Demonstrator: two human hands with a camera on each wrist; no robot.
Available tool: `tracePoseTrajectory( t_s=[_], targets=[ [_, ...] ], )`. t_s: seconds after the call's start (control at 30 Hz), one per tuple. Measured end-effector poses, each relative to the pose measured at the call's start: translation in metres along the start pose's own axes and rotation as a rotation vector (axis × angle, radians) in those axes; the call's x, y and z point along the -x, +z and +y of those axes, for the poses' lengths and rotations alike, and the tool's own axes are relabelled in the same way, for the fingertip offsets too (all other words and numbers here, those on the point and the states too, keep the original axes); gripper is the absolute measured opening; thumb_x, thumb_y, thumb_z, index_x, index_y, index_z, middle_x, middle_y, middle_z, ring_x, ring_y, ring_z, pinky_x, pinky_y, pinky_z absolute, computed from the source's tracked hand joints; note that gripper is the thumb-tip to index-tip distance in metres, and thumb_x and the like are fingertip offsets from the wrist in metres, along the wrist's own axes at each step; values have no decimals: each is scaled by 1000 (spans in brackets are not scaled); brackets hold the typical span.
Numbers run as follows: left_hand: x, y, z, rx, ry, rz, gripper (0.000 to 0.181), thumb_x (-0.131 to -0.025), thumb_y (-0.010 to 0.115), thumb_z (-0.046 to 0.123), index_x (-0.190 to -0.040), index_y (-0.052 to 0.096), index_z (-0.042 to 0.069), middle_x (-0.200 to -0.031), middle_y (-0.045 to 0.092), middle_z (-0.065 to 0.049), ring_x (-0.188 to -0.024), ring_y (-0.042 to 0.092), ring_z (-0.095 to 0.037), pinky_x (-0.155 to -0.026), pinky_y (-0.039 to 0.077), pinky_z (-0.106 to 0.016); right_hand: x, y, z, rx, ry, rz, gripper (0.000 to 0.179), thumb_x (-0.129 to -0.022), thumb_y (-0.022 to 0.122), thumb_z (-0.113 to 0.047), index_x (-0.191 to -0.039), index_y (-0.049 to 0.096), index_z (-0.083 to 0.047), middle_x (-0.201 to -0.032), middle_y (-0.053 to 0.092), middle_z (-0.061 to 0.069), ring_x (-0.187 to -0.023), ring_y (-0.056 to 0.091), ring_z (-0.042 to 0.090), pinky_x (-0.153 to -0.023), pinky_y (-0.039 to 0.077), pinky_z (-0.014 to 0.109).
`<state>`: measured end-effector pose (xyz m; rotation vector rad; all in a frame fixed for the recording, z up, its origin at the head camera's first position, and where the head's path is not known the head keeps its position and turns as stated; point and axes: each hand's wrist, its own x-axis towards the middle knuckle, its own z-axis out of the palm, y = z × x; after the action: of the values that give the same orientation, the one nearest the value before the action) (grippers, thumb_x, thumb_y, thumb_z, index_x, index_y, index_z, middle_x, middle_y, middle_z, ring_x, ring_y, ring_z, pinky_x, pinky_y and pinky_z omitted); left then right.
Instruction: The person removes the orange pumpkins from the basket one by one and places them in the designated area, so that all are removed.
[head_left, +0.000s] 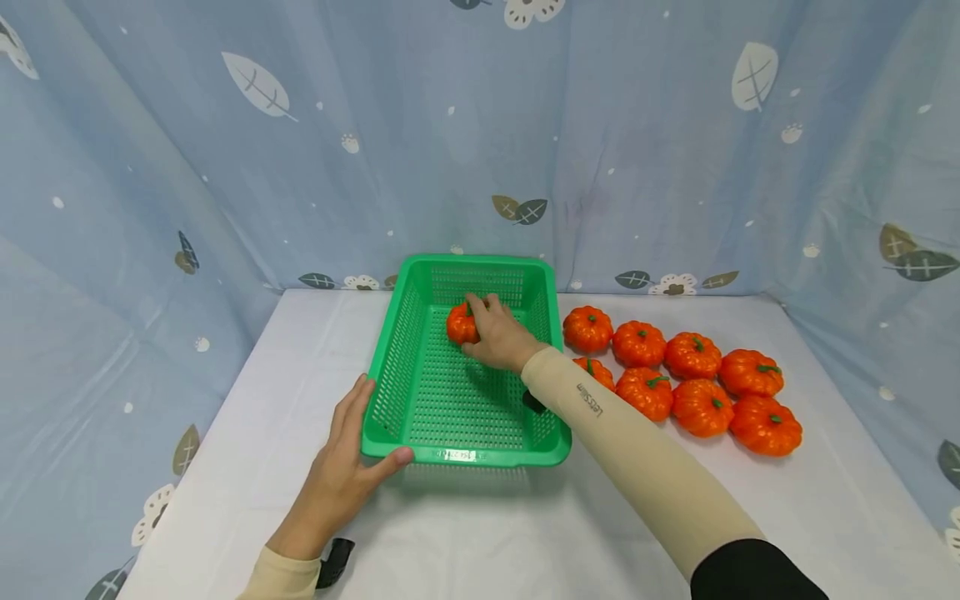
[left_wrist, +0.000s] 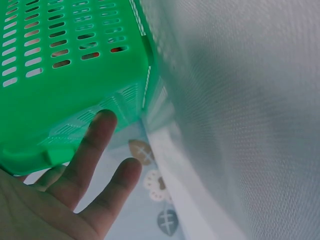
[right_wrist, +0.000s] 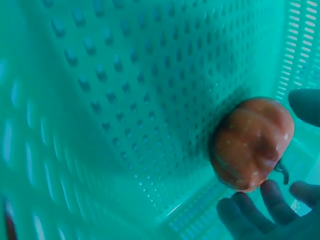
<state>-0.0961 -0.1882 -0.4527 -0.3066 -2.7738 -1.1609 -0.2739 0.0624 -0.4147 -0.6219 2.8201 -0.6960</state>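
Note:
A green perforated basket [head_left: 483, 457] stands on the white table, with one small orange pumpkin [head_left: 462, 325] on its floor towards the back. My right hand [head_left: 498, 333] reaches down inside, fingers loosely spread beside that pumpkin. In the right wrist view, fingertips meet the edge of the pumpkin [right_wrist: 252, 145] near its green stem, while the thumb stands apart from it. At the basket's near left corner my left hand [head_left: 341, 462] holds the rim, thumb on the front and fingers along the outer side. Two of its fingers [left_wrist: 112, 192] stretch away from the wall in the left wrist view.
To the basket's right, several more orange pumpkins [head_left: 702, 407] lie in two rows. My right forearm passes in front of one, partly hiding the pumpkin [head_left: 596, 372] nearest the basket. A blue patterned curtain [head_left: 450, 150] hangs behind the table.

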Motion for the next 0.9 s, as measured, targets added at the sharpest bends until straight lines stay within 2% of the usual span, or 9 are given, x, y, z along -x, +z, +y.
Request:
tracePoseTrajectory(
  t_s=[0.2,0.43,0.77,0.9],
  targets=[
    [0,1,1,-8,-7,-4,106,-88,79,45,-164,8,27,-169,10,0,-147,28,-38,-104,37,-66,-5,-1,4,-46,-1,-11,90,-94,74,-26,-162,17,-12,-156,28,19,-137,41,36,-100,49,46],
    [0,1,-1,-10,5,9,105,-88,79,44,-164,10,27,-168,10,0,-147,29,-37,-104,38,-66,-10,-1,7,-126,-3,-42,95,-93,77,-22,-163,13,-12,-159,29,18,-135,46,33,-103,47,44],
    [0,1,-1,-14,4,9,106,-87,80,44,-164,10,26,-168,10,1,-147,29,-36,-104,38,-65,-13,1,4,-104,15,-40,104,-86,84,-31,-163,16,-13,-155,32,18,-136,44,32,-106,44,45],
    [-1,1,-1,-13,1,8,106,-87,80,44,-164,9,26,-168,10,1,-147,29,-36,-103,38,-66,-11,1,3,-108,25,-54,99,-84,86,-31,-160,26,-8,-147,35,18,-127,50,31,-102,47,43]
  ],
)
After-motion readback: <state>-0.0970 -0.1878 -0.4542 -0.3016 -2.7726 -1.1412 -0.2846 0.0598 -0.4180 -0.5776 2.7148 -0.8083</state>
